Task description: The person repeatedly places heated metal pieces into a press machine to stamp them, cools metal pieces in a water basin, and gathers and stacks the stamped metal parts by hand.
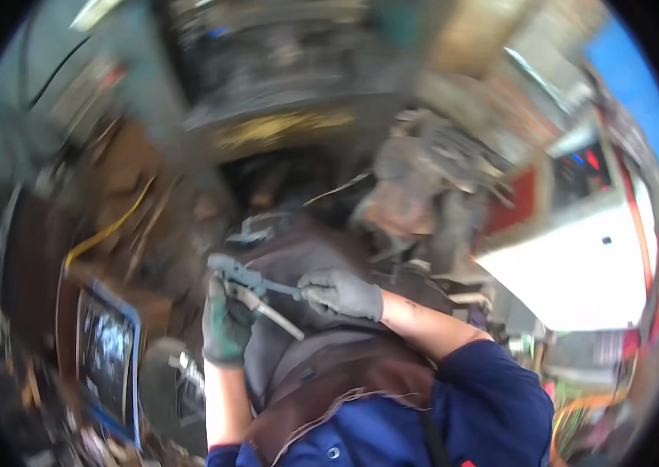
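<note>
In front of my lap, a grey metal tool point(237, 272) with a blocky head and a slim bar is held between both hands. My left hand point(226, 331), in a grey-green glove, is closed around its head end. From beside that hand a pale handle or rod point(275, 315) slants down to the right; whether it belongs to the tool is unclear. My right hand point(343, 294), in a grey glove, has its fingers closed on the far end of the bar. Beneath them spreads a dark brown apron point(380, 362). Blur hides the tool's finer details.
Just beyond my hands lies a light metal piece point(255, 231). Rusty, dusty scraps point(403, 206) are heaped ahead to the right. A yellow cable point(115, 229) runs on the left, above a blue-edged frame point(138, 342). A bright white panel point(578, 265) stands at the right.
</note>
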Demonstrator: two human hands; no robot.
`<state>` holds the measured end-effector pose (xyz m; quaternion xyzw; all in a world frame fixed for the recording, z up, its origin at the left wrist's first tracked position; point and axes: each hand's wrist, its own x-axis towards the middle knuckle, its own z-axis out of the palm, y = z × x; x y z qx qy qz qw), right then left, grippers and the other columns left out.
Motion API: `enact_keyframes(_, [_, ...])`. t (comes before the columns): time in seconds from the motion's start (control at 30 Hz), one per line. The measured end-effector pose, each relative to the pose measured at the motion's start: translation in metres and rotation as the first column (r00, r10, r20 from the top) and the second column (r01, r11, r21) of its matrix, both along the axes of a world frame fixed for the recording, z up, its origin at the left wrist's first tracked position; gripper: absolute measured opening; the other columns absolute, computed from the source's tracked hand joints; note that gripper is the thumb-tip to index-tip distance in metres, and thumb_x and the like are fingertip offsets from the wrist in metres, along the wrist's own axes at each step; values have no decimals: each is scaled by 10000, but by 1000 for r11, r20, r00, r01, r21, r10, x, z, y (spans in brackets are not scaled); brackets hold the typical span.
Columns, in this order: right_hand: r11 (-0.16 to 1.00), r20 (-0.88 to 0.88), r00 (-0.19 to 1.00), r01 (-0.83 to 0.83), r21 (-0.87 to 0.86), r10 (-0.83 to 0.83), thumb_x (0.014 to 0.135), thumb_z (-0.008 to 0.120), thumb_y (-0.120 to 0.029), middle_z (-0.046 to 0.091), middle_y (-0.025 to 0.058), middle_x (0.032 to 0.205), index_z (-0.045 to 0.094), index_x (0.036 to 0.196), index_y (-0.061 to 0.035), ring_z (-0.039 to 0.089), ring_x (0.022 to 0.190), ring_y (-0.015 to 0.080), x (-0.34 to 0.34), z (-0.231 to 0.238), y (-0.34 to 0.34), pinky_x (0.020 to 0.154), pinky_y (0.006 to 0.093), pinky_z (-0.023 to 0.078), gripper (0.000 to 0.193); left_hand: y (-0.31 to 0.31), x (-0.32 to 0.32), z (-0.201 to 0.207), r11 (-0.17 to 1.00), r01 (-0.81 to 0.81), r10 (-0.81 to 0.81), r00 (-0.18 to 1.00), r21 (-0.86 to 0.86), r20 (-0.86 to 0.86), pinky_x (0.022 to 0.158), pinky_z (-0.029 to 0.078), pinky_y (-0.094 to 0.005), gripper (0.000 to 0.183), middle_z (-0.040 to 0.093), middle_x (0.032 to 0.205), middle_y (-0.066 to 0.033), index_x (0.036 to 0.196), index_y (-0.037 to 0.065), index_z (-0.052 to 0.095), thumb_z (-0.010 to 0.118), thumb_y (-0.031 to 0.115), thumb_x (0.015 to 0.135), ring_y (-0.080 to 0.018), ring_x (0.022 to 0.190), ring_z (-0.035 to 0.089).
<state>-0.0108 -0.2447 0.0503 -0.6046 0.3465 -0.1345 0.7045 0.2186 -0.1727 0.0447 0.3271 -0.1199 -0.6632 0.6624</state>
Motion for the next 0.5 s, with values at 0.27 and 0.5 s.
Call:
enact_keyframes(0.27, [126, 97, 125, 992, 13, -987, 904, 572, -187, 493, -22, 586, 617, 894, -80, 416, 436, 81, -188, -46, -55, 394, 237, 298, 116, -14, -69, -13, 918, 396, -385, 900, 19, -205, 756, 526, -351, 300, 599, 1049, -93, 1211, 72, 542, 566, 199, 941, -236, 914, 599])
enact_keyframes(0.5, [-13, 90, -23, 994, 110, -996, 895, 623, -263, 543, -1, 646, 643, 906, -70, 471, 512, 83, -233, -71, -113, 451, 229, 351, 194, -21, -82, -2, 922, 381, -371, 921, 66, -119, 731, 525, -353, 308, 557, 1062, -57, 1211, 103, 492, 570, 207, 932, -204, 895, 584])
